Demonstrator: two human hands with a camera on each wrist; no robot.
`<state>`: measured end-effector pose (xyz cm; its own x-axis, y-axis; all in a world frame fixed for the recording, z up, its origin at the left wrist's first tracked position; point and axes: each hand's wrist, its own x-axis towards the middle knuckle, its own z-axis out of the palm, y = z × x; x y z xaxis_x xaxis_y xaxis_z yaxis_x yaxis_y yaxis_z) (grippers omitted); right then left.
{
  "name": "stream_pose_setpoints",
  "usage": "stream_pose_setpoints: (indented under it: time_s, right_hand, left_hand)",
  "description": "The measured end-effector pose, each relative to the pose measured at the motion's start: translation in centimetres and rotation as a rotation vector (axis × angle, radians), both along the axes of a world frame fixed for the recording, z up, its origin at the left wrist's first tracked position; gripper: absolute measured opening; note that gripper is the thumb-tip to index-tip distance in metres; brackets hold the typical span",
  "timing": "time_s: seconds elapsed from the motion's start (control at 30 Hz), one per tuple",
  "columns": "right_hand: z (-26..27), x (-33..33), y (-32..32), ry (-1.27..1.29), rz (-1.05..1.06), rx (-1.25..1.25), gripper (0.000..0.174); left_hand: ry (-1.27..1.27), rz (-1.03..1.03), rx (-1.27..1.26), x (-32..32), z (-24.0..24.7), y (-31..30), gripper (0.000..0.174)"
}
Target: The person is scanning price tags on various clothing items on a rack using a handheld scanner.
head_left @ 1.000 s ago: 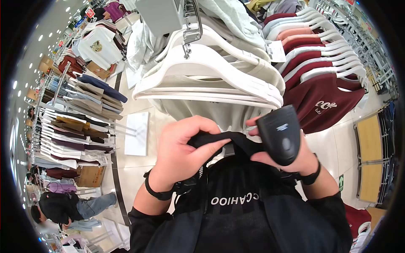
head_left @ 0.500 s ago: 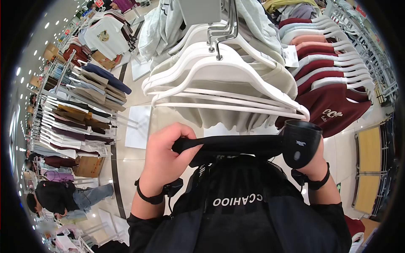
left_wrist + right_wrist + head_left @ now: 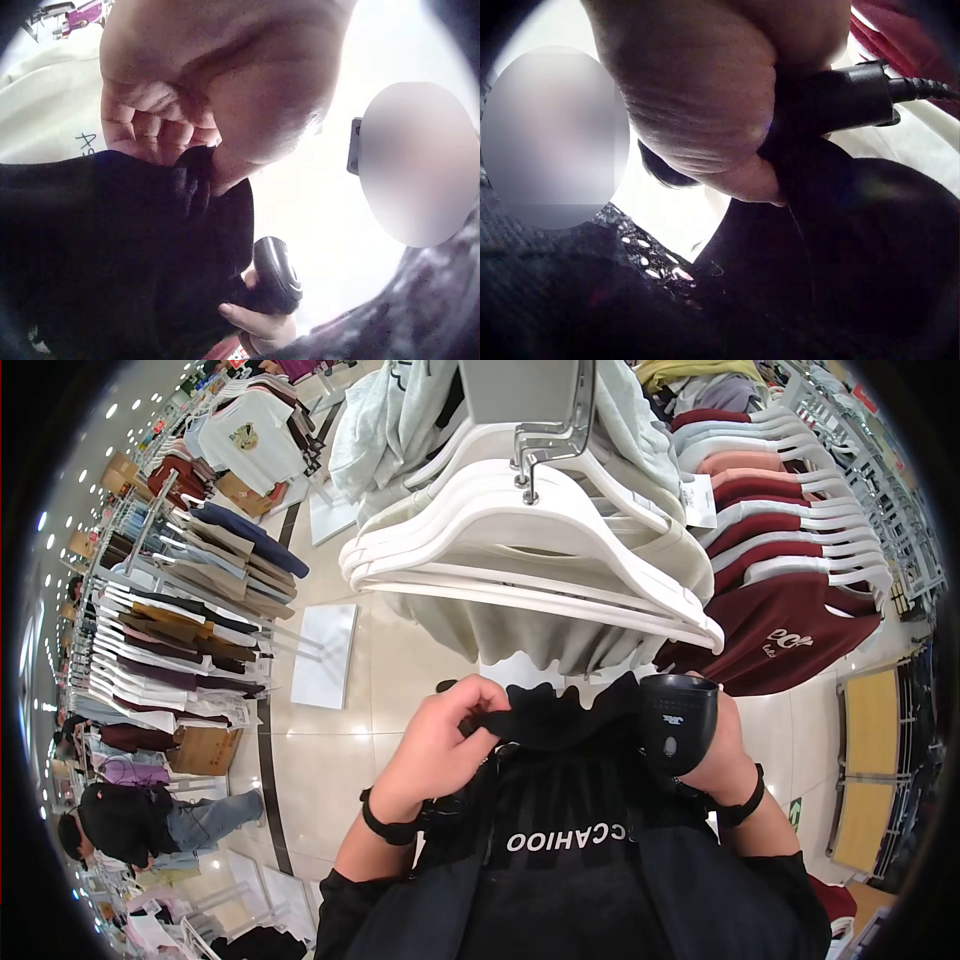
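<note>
My left hand [image 3: 445, 745] pinches the edge of a piece of black cloth [image 3: 565, 718] between thumb and fingers, in front of my chest. The left wrist view shows this black cloth [image 3: 112, 240] hanging from the thumb and curled fingers. In my right hand [image 3: 730, 745] is a black barcode scanner [image 3: 676, 722], its head turned up toward the head camera. The same hand's thumb lies against the cloth's other end. In the right wrist view the scanner's handle [image 3: 847, 97] sticks out past the palm, with a cord [image 3: 926, 88] at its end. The cloth sags in folds between both hands.
White hangers [image 3: 575, 510] with pale garments hang from a metal hook rail just ahead. Maroon tops [image 3: 790, 635] hang on white hangers to the right. Clothes racks [image 3: 185, 660] line the left, where a person [image 3: 130, 825] in black stands. Tiled floor lies below.
My hands moved apart and drew the black cloth straight, then came closer together again, so it now sags in folds. The scanner moved right, then slightly back left.
</note>
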<state>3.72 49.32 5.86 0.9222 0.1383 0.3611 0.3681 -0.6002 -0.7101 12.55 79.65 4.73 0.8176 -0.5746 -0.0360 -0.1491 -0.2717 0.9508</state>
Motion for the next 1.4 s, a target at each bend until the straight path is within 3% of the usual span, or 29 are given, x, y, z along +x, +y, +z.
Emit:
stream_pose_setpoints:
  time_s: [0.13,0.2,0.43,0.53,0.6,0.67,0.8,0.83,0.87,0.93,0.97,1.0,1.17,1.3,1.4]
  right_hand:
    - [-1.1,-0.7,-0.9,-0.078,-0.103,-0.131,0.037]
    - [-1.4,-0.8,-1.6,-0.040,-0.101,-0.093,0.037]
    - [-2.1,-0.9,-2.0,0.062,-0.162,-0.094,0.039]
    - [-1.6,-1.6,-2.9,0.142,-0.121,-0.073,0.041]
    - [-0.7,-1.9,-3.7,0.210,-0.089,-0.046,0.042]
    - [1.2,-1.7,-4.4,0.220,0.046,0.139,0.042]
    - [4.2,-0.5,-3.1,0.092,-0.106,0.349,0.022]
    - [5.1,-0.1,-3.7,-0.005,-0.117,0.047,0.019]
    - [5.6,0.5,-3.9,-0.007,-0.121,0.046,0.019]
    - [6.2,1.4,-4.0,-0.191,-0.006,-0.255,0.035]
    - [5.1,0.9,-3.5,0.015,-0.059,0.103,0.038]
    - [4.7,1.2,-3.1,0.042,-0.091,0.177,0.040]
    - [2.6,2.0,-3.1,0.122,-0.082,0.320,0.047]
    - [2.2,2.3,-3.0,0.029,-0.018,0.184,0.052]
    - [1.8,1.8,-2.1,0.083,-0.036,0.283,0.044]
  left_hand:
    - [0.135,0.036,-0.180,0.5,-1.0,0.1,0.015]
    - [0.350,0.063,-0.396,0.9,-0.9,0.5,0.011]
    - [0.406,0.184,-0.604,0.9,-0.8,0.1,0.014]
    - [0.354,0.018,-0.456,1.0,-0.3,1.4,0.016]
    - [0.356,0.032,-0.410,0.6,0.7,1.2,0.017]
    - [0.339,0.058,-0.375,0.3,1.1,1.1,0.018]
    - [0.271,0.061,-0.340,0.3,0.6,0.6,0.018]
    - [0.261,0.065,-0.333,0.3,0.7,0.6,0.017]
    - [0.251,0.071,-0.326,0.2,0.7,0.5,0.016]
    - [0.242,0.075,-0.322,0.1,0.5,0.9,0.015]
    - [0.235,0.083,-0.317,0.1,0.5,1.1,0.014]
    - [0.233,0.086,-0.319,0.1,0.5,1.3,0.014]
    - [0.222,0.183,-0.282,0.0,0.1,2.5,0.013]
    - [0.111,0.344,-0.231,0.5,-1.1,3.3,0.013]
    - [0.125,0.414,-0.238,0.5,-1.3,3.7,0.013]
